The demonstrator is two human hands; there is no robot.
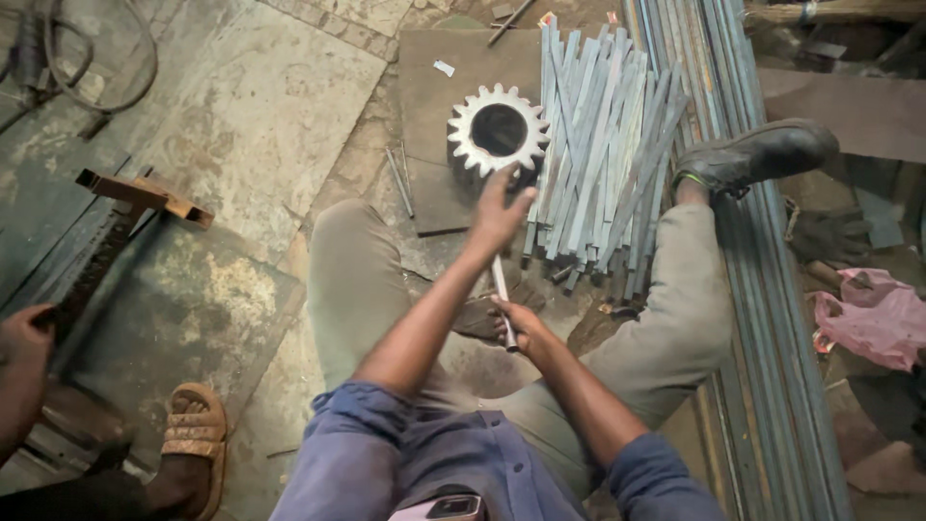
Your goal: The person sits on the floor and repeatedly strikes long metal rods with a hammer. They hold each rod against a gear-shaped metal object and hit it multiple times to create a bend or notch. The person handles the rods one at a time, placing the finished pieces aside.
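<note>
A large toothed steel gear (497, 130) with a round bore stands on a dark metal plate (439, 96) on the floor between my legs. My left hand (500, 212) reaches out to its near edge, fingers spread, touching the teeth. My right hand (521, 328) is closed around the lower end of a thin metal rod (503, 294) that runs up under my left hand. Just right of the gear lies a heap of short flat steel strips (598, 154).
Long steel bars (762, 318) run along the right under my booted foot (757, 154). A pink bag (873, 314) lies at far right. Another person's hand (24, 352) and sandalled foot (198, 429) are at lower left, beside a rusty angle-iron piece (145, 193).
</note>
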